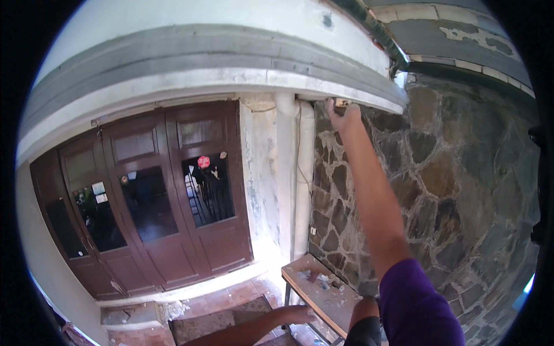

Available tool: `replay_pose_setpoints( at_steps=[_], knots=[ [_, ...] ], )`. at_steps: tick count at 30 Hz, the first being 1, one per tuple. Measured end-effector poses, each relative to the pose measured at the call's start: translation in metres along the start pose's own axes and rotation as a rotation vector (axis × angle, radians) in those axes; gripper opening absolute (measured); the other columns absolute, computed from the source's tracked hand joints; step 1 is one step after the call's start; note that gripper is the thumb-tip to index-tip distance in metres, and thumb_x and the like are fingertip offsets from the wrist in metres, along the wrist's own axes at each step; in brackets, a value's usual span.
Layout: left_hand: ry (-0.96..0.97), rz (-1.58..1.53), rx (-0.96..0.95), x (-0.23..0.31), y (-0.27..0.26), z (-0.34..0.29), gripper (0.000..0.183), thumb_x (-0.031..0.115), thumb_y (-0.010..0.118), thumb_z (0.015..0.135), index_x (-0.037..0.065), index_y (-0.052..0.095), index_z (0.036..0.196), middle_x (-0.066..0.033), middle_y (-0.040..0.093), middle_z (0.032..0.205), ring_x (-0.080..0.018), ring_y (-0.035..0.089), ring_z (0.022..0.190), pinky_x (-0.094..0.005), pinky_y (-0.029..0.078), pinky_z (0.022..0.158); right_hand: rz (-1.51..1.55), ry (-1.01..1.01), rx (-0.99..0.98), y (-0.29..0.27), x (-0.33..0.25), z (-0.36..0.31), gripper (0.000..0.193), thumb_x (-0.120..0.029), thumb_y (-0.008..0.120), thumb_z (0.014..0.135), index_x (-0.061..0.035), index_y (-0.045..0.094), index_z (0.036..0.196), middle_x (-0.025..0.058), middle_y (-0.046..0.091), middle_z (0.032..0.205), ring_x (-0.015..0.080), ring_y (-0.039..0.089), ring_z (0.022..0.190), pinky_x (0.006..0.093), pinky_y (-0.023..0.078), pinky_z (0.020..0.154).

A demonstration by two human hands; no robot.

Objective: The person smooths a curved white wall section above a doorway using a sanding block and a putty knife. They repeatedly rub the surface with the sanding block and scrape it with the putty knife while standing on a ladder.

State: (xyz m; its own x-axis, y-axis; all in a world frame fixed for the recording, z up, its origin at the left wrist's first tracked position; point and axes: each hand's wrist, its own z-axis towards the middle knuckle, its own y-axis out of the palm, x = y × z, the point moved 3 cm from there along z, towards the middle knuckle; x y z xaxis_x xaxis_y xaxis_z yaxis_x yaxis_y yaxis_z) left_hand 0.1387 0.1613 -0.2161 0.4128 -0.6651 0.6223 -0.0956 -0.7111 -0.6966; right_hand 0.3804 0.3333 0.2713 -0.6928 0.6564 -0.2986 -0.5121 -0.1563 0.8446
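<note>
High up at the right, my right hand [346, 118] is raised on a stretched arm with a purple sleeve. Its fingers are closed around a small tan block-like piece [342, 103], held at the lower edge of the white ledge [358, 97]. What kind of thing it is cannot be made out. Low in the view, my left hand [299, 315] reaches across to the wooden edge of a bench [309, 288]. Its fingers look stretched out, nothing visible in them. Broken bits of debris [323, 281] lie on the bench top.
White vertical pipes [304, 179] run down beside a stone wall [427, 173]. Brown panelled doors [147, 199] with glass panes stand at the left. Below them are a low step [130, 315] and a dark mat [225, 320]. My bent knee [365, 311] is beside the bench.
</note>
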Motion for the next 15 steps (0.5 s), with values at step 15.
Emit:
replay_pose_setpoints(
  at_steps=[15],
  knots=[
    [-0.063,0.019,-0.010,-0.014,0.003,0.018,0.057,0.041,0.048,0.093,-0.005,0.051,0.126,-0.0280,0.059,0.120,-0.0382,0.057,0.114,-0.0443,0.044,0.096,0.025,0.231,-0.078,-0.006,-0.018,0.014,0.037,-0.029,0.033,0.099,-0.0034,0.054,0.116,0.0207,0.055,0.110,0.0339,0.057,0.091,0.0331,0.058,0.063]
  ],
)
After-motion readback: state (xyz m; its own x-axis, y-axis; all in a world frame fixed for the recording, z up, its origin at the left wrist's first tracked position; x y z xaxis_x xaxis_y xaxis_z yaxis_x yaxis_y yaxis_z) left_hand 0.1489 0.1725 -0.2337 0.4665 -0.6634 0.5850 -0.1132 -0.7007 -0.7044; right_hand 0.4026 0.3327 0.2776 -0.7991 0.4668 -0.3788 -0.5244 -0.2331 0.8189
